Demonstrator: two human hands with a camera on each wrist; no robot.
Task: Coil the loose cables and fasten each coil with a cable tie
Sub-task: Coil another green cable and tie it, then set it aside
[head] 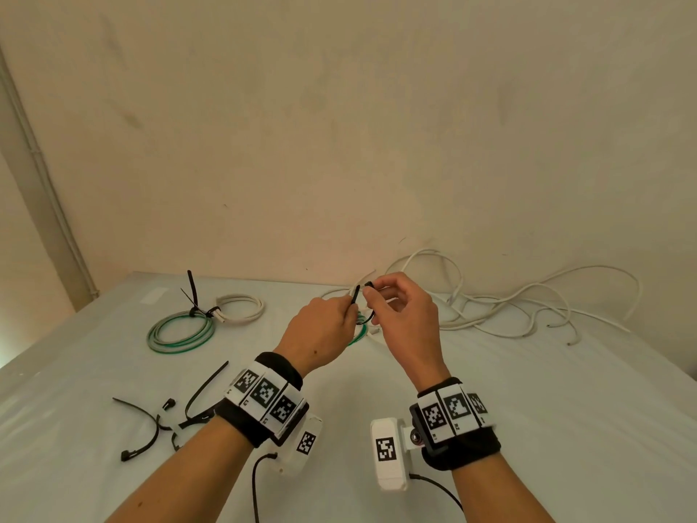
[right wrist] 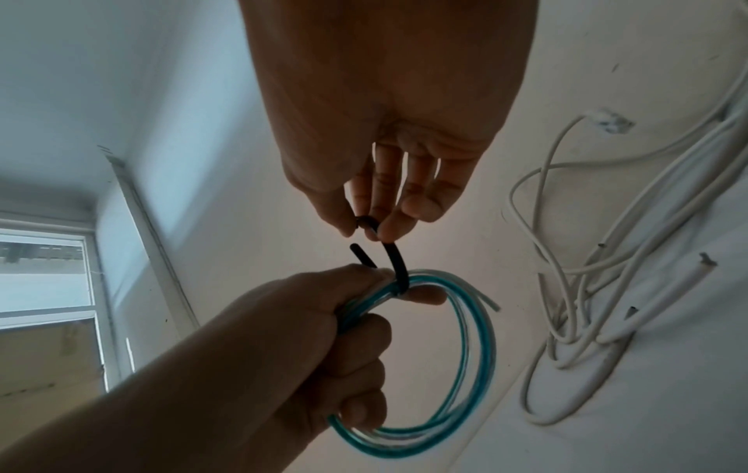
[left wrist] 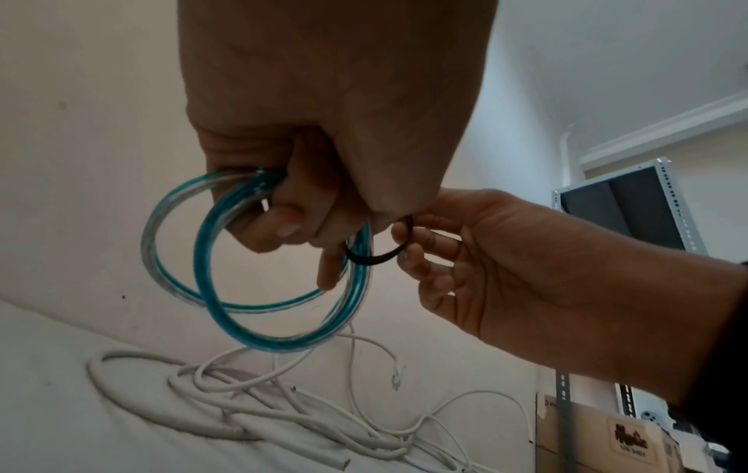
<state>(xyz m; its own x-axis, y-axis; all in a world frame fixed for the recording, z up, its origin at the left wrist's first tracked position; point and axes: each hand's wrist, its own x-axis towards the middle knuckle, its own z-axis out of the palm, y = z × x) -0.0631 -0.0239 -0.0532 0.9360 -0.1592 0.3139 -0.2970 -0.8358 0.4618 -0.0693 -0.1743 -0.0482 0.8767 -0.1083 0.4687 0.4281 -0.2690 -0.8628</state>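
Above the table (head: 490, 390), the left hand (head: 320, 330) clamps its curled fingers on a green cable coil (right wrist: 465, 352) hanging as an upright ring, while the right hand (head: 399, 307) pinches one end of a black cable tie (right wrist: 394, 262) looped round the coil's top, both tie ends pointing upward.

We see a teal-and-clear striped cable coil (right wrist: 465, 368) crossed by a black cable tie (right wrist: 394, 265). Behind it lie loose white cables (head: 528, 307) on the white worktop (head: 528, 390). On the left sits a green-and-grey coil (head: 181, 332) beside a white coil (head: 241, 307), both bound in black ties. Spare black cable ties (head: 151, 428) lie nearby. Our wristbands (head: 264, 402) are black, carrying black-and-white square-patterned markers. The wall (head: 339, 126) is cream.
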